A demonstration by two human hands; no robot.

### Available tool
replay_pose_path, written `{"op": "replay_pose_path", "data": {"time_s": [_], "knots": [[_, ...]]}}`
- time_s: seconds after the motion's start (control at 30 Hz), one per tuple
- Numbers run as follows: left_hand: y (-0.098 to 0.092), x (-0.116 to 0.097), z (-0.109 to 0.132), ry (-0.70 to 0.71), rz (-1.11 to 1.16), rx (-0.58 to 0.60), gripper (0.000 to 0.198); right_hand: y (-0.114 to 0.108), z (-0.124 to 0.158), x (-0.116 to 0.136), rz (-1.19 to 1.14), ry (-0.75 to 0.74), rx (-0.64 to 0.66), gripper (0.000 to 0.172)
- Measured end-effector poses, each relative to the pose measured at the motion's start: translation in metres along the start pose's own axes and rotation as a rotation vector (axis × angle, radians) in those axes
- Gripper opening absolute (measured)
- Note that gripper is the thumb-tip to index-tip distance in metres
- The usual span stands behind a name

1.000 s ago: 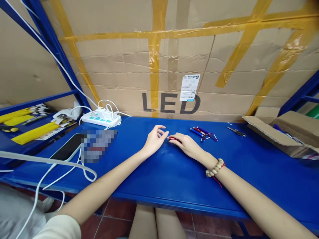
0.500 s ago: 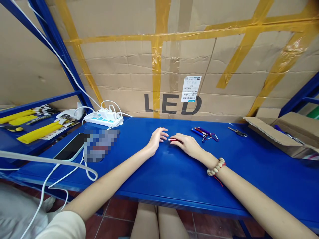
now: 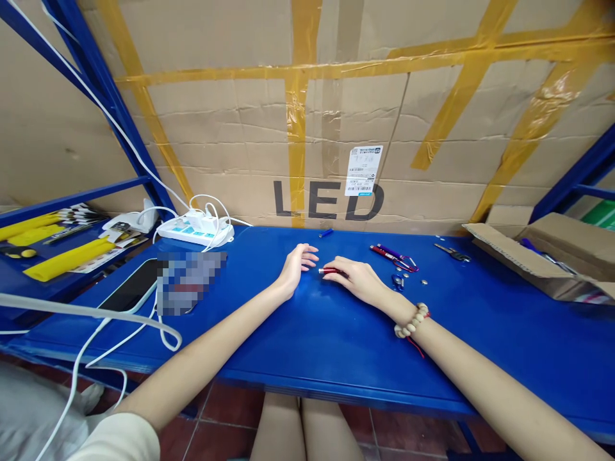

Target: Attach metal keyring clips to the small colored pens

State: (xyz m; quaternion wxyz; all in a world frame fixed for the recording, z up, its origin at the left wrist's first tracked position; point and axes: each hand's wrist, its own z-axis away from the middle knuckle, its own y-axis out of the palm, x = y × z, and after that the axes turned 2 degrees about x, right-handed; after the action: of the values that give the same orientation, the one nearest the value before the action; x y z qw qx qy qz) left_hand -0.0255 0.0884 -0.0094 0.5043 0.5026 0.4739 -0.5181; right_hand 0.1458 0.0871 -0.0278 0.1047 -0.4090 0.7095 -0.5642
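Observation:
My right hand is closed around a small red keychain flashlight, whose silver tip points left. Just to its left my left hand rests on the blue table, empty, fingers slightly spread and curved. Behind the hands lies a short blue flashlight tube. Right of my right hand are a red keychain flashlight and, partly behind it, a purple-blue one with a carabiner. Closer to my wrist sit a blue end piece with a clip and several small silver discs that look like button cells.
Keys and an open cardboard box occupy the right side. On the left are a power strip, a phone with white cables and a blurred-out item. A large taped carton stands behind the table.
The blue flashlight from the group on the right has come apart: its tube now lies behind my hands, its clip end and several discs near my wrist. Both hands stay nearly in place.

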Motion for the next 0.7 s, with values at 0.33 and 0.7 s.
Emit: {"op": "replay_pose_path", "data": {"time_s": [0.33, 0.7], "knots": [[0.0005, 0.0006, 0.0007, 0.007, -0.040, 0.009, 0.036, -0.0013, 0.0002, -0.0002, 0.049, 0.028, 0.002, 0.032], [-0.0009, 0.0010, -0.0014, 0.001, 0.001, 0.017, 0.036, -0.0022, 0.0003, -0.0018, 0.049, 0.008, -0.035, 0.033]]}}
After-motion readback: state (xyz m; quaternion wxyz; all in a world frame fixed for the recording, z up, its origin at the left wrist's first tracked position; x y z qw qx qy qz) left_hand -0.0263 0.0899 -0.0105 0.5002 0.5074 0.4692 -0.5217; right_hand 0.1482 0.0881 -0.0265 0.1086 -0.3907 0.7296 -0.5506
